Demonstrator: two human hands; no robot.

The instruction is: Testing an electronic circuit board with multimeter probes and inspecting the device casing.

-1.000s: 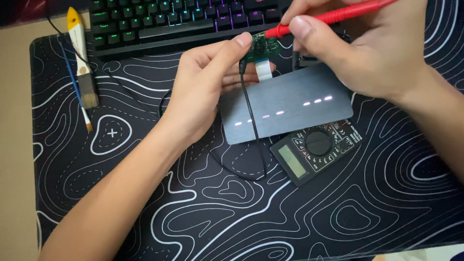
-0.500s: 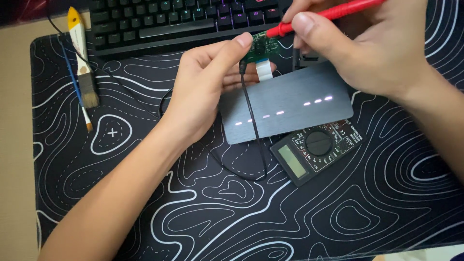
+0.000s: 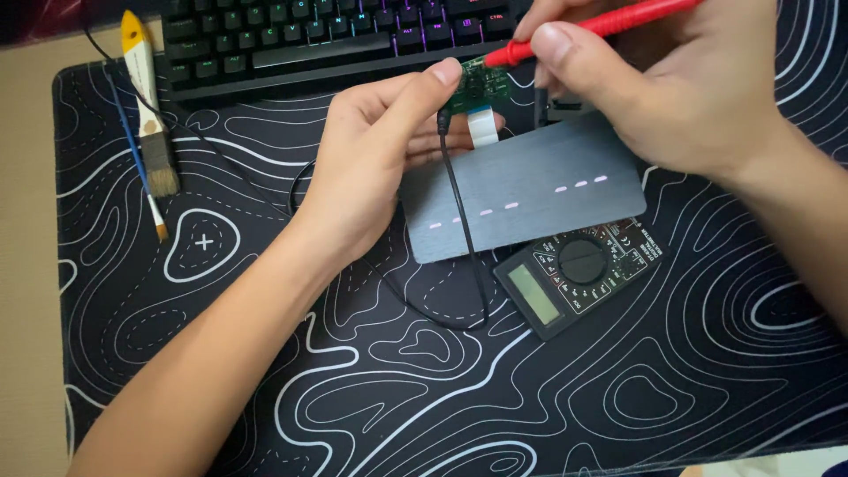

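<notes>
My left hand (image 3: pixel 375 163) pinches a small green circuit board (image 3: pixel 481 86) with a white ribbon tab, and also grips a black probe whose lead (image 3: pixel 459 221) drops down from it. My right hand (image 3: pixel 671 93) holds a red probe (image 3: pixel 609 22) with its tip touching the board's top right corner. Both hands hover over a grey brushed-metal panel (image 3: pixel 539 181). A black multimeter (image 3: pixel 579 274) lies partly under the panel's lower right edge, display facing up.
A black desk mat with white contour lines (image 3: pixel 442 389) covers the table. A dark keyboard (image 3: pixel 336 35) with purple-lit keys lies along the far edge. A yellow-handled brush (image 3: pixel 150 106) and a thin blue-handled brush (image 3: pixel 137 150) lie at the left.
Both hands and the red probe have shifted very slightly; the probe tip stays on the board. Nothing was picked up or released.
</notes>
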